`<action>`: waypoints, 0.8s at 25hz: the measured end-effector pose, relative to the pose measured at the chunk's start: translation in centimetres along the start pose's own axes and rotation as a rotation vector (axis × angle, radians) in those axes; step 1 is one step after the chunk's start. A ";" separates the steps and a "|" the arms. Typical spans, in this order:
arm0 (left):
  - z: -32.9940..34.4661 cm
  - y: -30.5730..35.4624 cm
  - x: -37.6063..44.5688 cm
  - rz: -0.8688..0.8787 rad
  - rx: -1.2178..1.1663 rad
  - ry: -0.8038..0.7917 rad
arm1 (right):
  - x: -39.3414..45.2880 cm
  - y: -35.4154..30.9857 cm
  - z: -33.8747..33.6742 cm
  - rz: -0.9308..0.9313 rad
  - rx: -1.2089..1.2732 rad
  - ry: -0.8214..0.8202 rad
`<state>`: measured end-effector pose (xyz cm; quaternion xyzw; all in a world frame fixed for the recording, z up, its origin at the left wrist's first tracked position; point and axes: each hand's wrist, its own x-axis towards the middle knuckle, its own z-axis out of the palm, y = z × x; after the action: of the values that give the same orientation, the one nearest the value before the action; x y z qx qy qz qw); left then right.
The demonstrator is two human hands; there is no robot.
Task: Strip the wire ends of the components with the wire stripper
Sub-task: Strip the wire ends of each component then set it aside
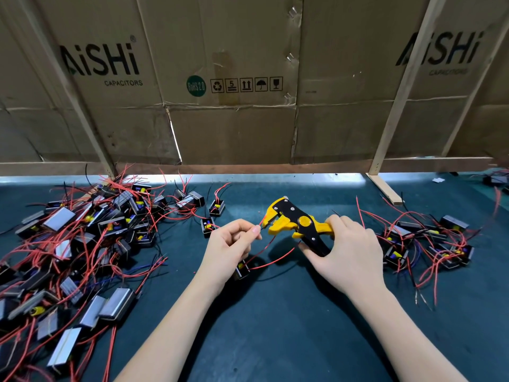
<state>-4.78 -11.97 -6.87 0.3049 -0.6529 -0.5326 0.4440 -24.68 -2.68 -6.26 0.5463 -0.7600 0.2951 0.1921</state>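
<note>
Feeding red wire [261, 222] into wire stripper [296, 220]

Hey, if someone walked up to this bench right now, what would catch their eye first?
Probably the yellow and black wire stripper at centre, gripped by the right hand, with the left hand pinching a red wire up to its nose. Next, the big tangled heap of components on the left and a smaller pile on the right, under cardboard boxes printed AiSHi.
</note>
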 end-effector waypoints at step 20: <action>-0.1 0.1 0.0 0.010 -0.003 0.006 | 0.0 -0.6 -0.8 0.087 -0.067 -0.034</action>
<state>-4.67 -12.04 -6.79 0.3025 -0.6522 -0.5303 0.4493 -24.13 -2.34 -5.50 0.5108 -0.7956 0.2685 0.1844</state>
